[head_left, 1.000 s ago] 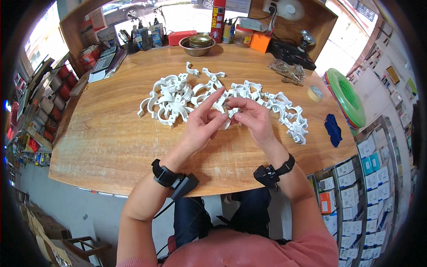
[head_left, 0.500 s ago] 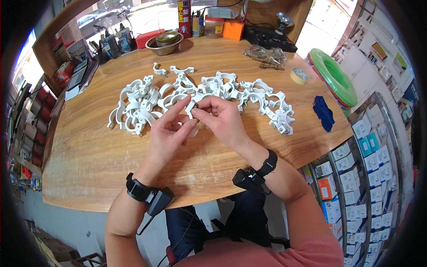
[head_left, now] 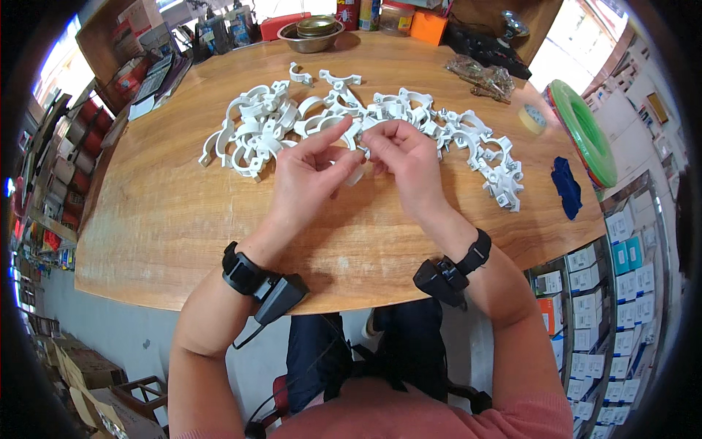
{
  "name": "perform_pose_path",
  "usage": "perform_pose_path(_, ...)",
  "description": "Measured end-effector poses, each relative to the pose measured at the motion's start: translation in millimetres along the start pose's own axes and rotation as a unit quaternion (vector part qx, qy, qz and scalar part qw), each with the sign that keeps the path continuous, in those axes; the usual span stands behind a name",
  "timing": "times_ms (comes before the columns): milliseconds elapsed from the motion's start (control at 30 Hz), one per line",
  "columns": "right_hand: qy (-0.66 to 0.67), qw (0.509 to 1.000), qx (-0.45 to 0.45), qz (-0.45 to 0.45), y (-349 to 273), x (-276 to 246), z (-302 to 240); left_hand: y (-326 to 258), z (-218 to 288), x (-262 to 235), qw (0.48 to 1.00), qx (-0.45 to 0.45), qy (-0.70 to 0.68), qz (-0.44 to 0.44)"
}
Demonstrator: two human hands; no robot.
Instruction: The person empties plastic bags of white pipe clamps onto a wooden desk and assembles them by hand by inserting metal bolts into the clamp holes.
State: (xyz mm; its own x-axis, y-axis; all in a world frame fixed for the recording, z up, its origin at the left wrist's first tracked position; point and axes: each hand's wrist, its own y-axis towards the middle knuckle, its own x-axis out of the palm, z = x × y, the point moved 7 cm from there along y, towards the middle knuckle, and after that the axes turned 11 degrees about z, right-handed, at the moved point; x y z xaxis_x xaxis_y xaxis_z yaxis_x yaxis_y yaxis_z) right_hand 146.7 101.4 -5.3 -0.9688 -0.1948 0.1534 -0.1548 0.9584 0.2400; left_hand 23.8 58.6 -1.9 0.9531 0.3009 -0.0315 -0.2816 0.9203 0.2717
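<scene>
My left hand (head_left: pixel 307 172) holds a white plastic pipe clamp (head_left: pixel 355 176) at its thumb and fingers, the index finger stretched up along it. Part of that clamp is hidden behind the fingers. Close against it, my right hand (head_left: pixel 409 157) has thumb and index finger pinched by the clamp's end, at what looks like a small screw. Beyond the hands, loose white pipe clamps, several with metal screws and nuts, lie in a left heap (head_left: pixel 259 121) and a right spread (head_left: pixel 486 150). One half ring (head_left: pixel 299 74) lies apart at the back.
Metal bowls (head_left: pixel 311 35) stand at the back of the wooden table (head_left: pixel 175 241). Toward the right lie a bag of hardware (head_left: pixel 479 72), a tape roll (head_left: pixel 532 118), a dark blue cloth-like item (head_left: pixel 566 189) and green coiled hose (head_left: pixel 583 132). Shelves of small boxes (head_left: pixel 629 278) flank the right edge.
The whole view has shifted, so the table and clamps sit higher and farther right. My right fingertips have moved down the held clamp, close to my left thumb.
</scene>
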Motion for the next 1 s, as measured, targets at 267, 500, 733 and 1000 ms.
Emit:
perform_pose_path(267,-0.001,0.999,-0.035,0.010,-1,-3,-4,5,-11,-6,1.000,0.001,0.013,0.016)
perform_pose_path(500,0.004,0.999,0.018,0.037,6,-8,7,8,-10,-4,1.000,-0.005,-0.020,0.004)
perform_pose_path(733,-0.077,0.996,-0.044,-0.010,6,0,7,5,-17,2,0.999,0.000,-0.033,-0.001)
perform_pose_path(1000,0.087,0.995,0.055,0.018,7,-7,10,5,-20,-1,0.996,-0.073,-0.042,-0.017)
